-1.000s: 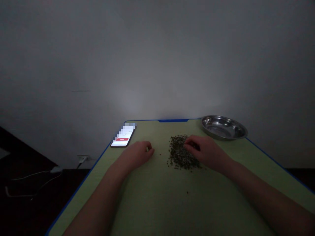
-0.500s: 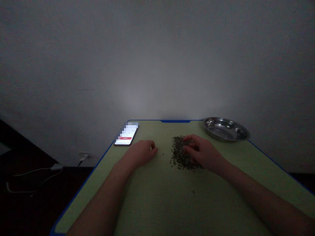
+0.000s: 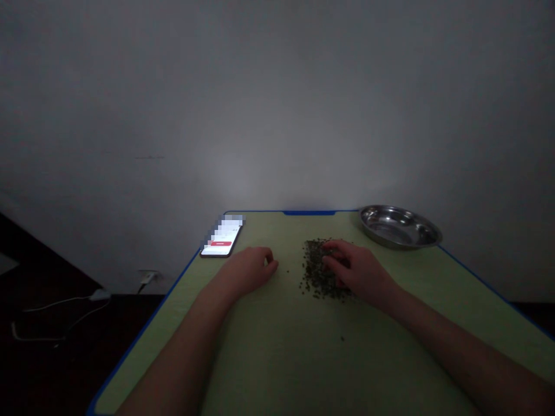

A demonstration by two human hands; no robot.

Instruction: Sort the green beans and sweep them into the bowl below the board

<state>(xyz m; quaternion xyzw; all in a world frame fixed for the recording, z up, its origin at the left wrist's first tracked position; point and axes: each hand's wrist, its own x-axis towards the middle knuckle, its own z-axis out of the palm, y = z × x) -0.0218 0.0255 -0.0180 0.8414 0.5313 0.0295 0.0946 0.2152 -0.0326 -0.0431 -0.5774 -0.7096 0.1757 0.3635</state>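
A loose pile of small dark seed-like bits point(image 3: 318, 277) lies spread on the pale green tabletop. My right hand point(image 3: 355, 266) is over the pile's right side, thumb and forefinger apart and pointing left, the other fingertips down among the bits. Its palm and part of the pile under it are hidden. To the left of the pile, my left hand point(image 3: 251, 268) rests on the table with its fingers curled in loosely. A small gap shows between its thumb and forefinger, and no object is visible there.
An oval steel dish point(image 3: 399, 228) sits at the table's back right corner. At the back left lies a phone point(image 3: 221, 240) with a lit screen. The blue-edged table point(image 3: 277, 358) stands against a grey wall; white cables point(image 3: 65, 300) run at the lower left.
My right hand has shifted very slightly, uncovering a few more bits behind its fingers. The left hand has stayed in place.
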